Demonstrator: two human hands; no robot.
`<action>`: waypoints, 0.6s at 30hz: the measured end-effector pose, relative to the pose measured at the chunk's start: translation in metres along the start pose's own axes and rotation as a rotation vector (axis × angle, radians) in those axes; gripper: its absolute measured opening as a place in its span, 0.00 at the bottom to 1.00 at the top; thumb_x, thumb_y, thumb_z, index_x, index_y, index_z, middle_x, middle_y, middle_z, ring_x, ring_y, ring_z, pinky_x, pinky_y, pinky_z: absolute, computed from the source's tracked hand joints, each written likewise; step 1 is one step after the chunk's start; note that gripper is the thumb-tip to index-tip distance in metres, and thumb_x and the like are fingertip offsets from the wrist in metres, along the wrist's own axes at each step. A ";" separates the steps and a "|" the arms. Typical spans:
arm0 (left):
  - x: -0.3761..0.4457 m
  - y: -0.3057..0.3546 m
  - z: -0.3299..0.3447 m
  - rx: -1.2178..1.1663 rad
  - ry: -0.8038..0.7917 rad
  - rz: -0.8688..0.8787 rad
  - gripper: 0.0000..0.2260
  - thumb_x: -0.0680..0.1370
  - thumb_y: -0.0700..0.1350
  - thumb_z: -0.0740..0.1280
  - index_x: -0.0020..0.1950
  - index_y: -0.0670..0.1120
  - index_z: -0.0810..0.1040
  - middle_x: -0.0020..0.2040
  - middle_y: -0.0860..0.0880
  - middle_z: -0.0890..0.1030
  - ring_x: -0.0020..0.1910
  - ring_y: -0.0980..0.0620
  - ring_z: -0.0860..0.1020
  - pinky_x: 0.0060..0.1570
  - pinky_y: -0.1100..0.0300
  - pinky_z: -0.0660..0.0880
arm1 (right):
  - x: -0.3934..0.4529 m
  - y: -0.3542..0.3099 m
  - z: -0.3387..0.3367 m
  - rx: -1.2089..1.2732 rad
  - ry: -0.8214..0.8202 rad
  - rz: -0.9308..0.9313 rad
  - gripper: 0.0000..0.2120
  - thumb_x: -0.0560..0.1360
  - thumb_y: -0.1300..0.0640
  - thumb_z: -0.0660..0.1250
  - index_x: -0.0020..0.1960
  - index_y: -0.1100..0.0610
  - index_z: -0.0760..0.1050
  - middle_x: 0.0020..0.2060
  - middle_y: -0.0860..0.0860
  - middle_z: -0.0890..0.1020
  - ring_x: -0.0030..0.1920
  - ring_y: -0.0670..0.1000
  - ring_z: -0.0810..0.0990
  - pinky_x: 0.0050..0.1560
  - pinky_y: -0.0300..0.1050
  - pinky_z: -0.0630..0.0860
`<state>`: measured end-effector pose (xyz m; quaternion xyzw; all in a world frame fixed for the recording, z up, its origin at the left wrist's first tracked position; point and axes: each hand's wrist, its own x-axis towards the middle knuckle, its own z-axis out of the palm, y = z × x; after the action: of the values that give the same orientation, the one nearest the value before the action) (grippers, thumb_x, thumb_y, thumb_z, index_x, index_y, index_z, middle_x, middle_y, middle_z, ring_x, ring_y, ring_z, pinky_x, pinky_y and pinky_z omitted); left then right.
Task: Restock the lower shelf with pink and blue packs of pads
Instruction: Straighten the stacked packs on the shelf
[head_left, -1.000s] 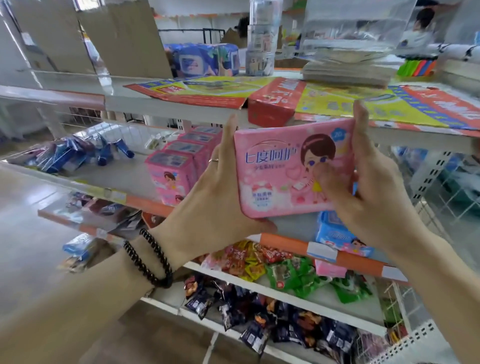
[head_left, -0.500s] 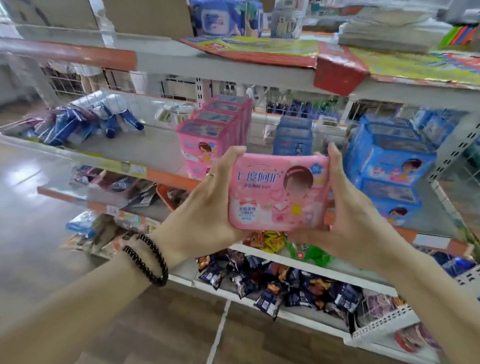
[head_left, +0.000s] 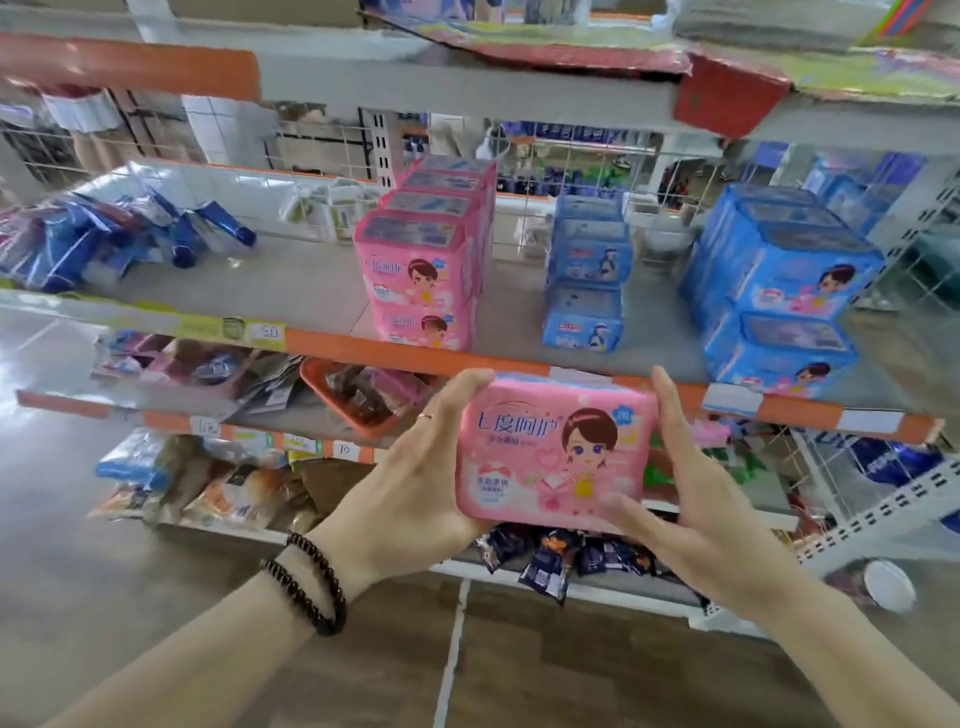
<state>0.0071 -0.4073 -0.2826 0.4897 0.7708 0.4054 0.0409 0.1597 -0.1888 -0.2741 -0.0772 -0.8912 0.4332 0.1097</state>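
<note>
Pink pack held in front of the shelf edge, printed face toward camera: blue Chinese characters, cartoon girl, small blue badge at top right, smaller text unreadable. Left hand grips its left end, thumb on top edge; ring on one finger, black bead bracelet on wrist. Right hand grips the right end, thumb on the front face. On shelf: pink stack in a row going back, blue stack beside it, bigger blue stack further right. Price tags on shelf rails read "50" and "10".
</note>
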 end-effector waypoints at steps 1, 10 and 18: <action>0.001 0.000 0.003 -0.010 -0.008 0.005 0.46 0.69 0.40 0.76 0.76 0.58 0.50 0.66 0.53 0.72 0.59 0.63 0.75 0.54 0.73 0.71 | -0.003 0.002 0.003 0.052 0.020 0.026 0.50 0.71 0.39 0.69 0.78 0.36 0.36 0.65 0.34 0.76 0.65 0.36 0.74 0.67 0.32 0.69; 0.037 0.008 0.031 -0.118 -0.098 -0.103 0.53 0.69 0.45 0.80 0.77 0.63 0.43 0.68 0.59 0.72 0.66 0.59 0.75 0.64 0.60 0.75 | 0.008 0.025 -0.024 0.215 0.135 0.090 0.43 0.71 0.49 0.72 0.79 0.40 0.51 0.57 0.32 0.80 0.59 0.39 0.81 0.60 0.37 0.77; 0.093 0.017 0.013 -0.266 0.014 -0.277 0.27 0.77 0.44 0.73 0.73 0.55 0.68 0.58 0.58 0.84 0.59 0.59 0.82 0.64 0.57 0.76 | 0.068 0.040 -0.063 0.318 0.170 0.041 0.36 0.67 0.53 0.77 0.70 0.38 0.66 0.56 0.38 0.82 0.55 0.44 0.83 0.55 0.47 0.82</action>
<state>-0.0225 -0.3225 -0.2489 0.3665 0.7707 0.4976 0.1553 0.1127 -0.1009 -0.2593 -0.1134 -0.7973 0.5627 0.1865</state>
